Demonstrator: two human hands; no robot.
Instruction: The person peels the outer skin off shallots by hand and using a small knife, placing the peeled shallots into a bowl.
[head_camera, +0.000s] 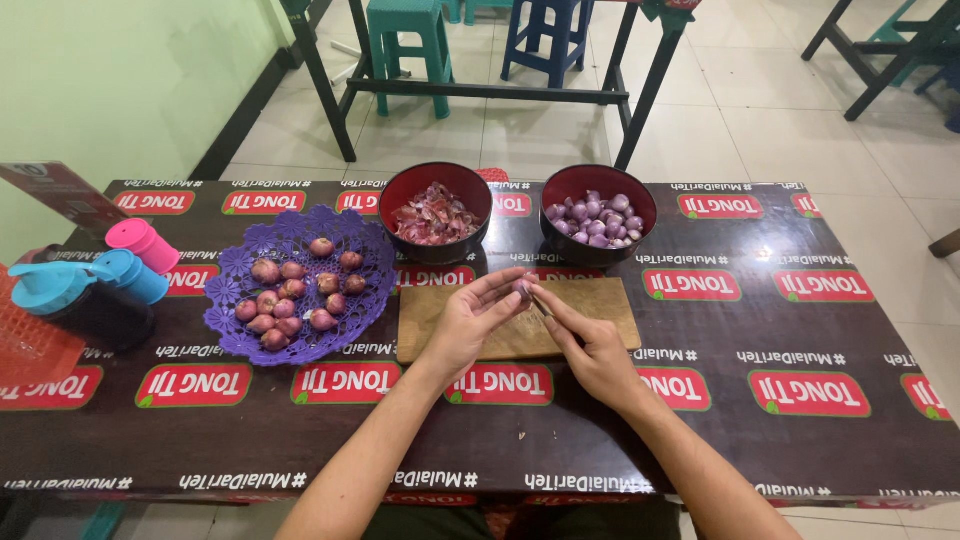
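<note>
Table: right half bare, near edge at my arms. Purple basket of unpeeled shallots to my left, two dark bowls behind the cutting board, one with skins, one with peeled shallots. Over the board, my left hand and right hand both pinch one shallot; its axis too hidden to tell.

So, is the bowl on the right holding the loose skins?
No, the right bowl holds peeled purple shallots, while the loose skins sit in the left bowl beside it.
</note>
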